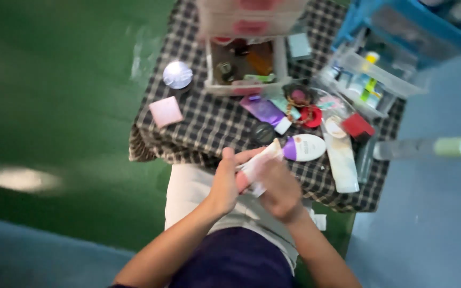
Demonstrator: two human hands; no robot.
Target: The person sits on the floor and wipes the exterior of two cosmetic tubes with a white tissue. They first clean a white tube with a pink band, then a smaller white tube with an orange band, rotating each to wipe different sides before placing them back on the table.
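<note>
My right hand (pixel 279 191) is closed around a pale cream tube (pixel 260 162) at the near edge of a small table covered in a black-and-white checked cloth (pixel 204 125). My left hand (pixel 224 184) is open beside it, palm turned toward the tube and touching my right hand. A white oval bottle with a purple cap (pixel 303 148) lies just beyond the tube. The picture is blurred by motion.
On the cloth lie a purple tube (pixel 265 112), a pink square compact (pixel 165 111), a round silver lid (pixel 177 74), red items (pixel 310 116), a long white tube (pixel 341 158) and a white open drawer organiser (pixel 245 66). A blue-framed clear bin (pixel 385 53) stands right. Green floor lies left.
</note>
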